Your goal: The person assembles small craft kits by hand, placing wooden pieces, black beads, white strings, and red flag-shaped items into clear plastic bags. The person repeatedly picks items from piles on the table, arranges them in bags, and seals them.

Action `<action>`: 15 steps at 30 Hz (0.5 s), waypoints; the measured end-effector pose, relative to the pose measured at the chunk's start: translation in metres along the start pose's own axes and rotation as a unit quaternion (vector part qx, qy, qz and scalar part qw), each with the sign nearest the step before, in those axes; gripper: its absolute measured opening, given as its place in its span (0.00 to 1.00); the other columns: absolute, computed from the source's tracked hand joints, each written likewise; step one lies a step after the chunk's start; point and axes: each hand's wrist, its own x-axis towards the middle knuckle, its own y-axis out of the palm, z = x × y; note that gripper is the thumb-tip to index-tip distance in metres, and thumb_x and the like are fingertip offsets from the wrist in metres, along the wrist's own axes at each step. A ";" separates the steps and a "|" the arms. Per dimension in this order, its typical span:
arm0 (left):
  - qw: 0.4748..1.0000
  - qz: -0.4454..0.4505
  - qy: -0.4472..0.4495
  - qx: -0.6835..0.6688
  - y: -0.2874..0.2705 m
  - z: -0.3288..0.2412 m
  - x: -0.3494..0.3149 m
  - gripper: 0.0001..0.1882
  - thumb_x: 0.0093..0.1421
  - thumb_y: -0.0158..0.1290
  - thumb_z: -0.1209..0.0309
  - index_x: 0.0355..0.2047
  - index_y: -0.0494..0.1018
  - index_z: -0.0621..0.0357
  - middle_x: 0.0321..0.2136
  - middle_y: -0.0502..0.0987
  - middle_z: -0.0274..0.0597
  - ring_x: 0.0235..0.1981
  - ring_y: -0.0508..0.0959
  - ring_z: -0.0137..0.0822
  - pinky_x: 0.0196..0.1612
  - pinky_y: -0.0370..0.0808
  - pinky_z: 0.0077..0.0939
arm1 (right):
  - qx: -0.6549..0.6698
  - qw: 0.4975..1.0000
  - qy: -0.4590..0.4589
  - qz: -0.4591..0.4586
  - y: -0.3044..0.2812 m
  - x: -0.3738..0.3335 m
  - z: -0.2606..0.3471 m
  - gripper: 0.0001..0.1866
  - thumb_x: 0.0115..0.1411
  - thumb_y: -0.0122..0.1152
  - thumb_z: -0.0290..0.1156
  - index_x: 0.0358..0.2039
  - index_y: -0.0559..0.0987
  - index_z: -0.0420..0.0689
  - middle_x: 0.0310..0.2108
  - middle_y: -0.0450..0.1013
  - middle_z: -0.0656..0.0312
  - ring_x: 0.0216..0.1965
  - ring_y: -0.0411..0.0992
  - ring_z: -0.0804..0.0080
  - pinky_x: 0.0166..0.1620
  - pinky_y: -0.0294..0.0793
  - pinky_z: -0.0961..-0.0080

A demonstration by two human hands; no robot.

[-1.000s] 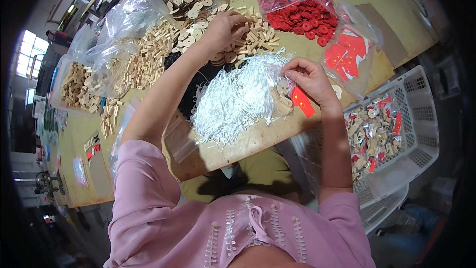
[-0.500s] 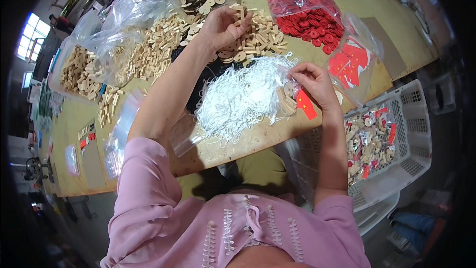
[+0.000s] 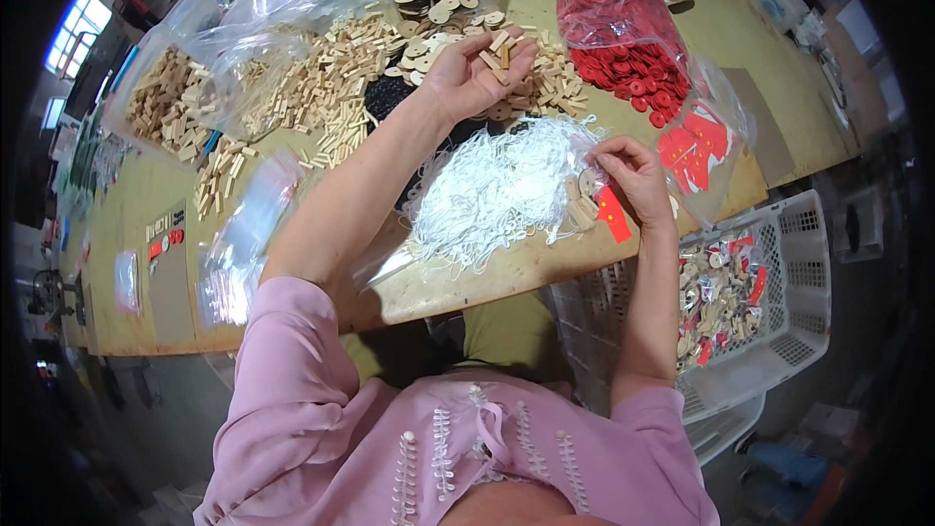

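Left hand (image 3: pixel 469 76), palm up, bears wooden sticks (image 3: pixel 504 56), fingers uncurled; right hand (image 3: pixel 633 175) pinches the clear bag (image 3: pixel 587 193), rightward and nearer the body.

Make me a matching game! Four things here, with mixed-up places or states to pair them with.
1. Left hand
2. Red round discs
3. White tangled string
4. White plastic basket

A. Low at the right, beside the yellowish table
B. Palm up, holding small pale wooden blocks
C. Heaped just left of the right hand
D. Spilling from a clear plastic bag

Pairs: 1-B, 2-D, 3-C, 4-A
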 end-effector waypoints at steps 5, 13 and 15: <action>0.999 -0.011 0.002 -0.030 0.014 0.014 -0.029 0.27 0.79 0.31 0.62 0.66 0.61 0.71 0.60 0.71 0.65 0.61 0.75 0.56 0.63 0.76 0.51 | 0.031 0.999 0.006 -0.010 0.003 -0.004 0.006 0.04 0.66 0.63 0.20 0.41 0.83 0.38 0.38 0.82 0.63 0.41 0.78 0.79 0.48 0.77 0.80; 0.999 0.010 0.024 -0.019 0.019 0.028 -0.074 0.25 0.78 0.32 0.67 0.67 0.61 0.71 0.64 0.68 0.64 0.64 0.73 0.54 0.64 0.76 0.50 | -0.025 0.999 -0.022 0.015 0.023 -0.025 0.055 0.05 0.67 0.62 0.20 0.42 0.82 0.36 0.40 0.80 0.61 0.43 0.78 0.75 0.50 0.79 0.74; 0.999 0.027 0.026 -0.021 0.018 0.032 -0.083 0.24 0.78 0.34 0.68 0.67 0.61 0.71 0.63 0.68 0.64 0.64 0.73 0.54 0.64 0.76 0.49 | -0.067 0.996 -0.047 0.031 0.030 -0.034 0.067 0.05 0.67 0.62 0.20 0.42 0.81 0.36 0.41 0.80 0.62 0.44 0.78 0.75 0.50 0.79 0.75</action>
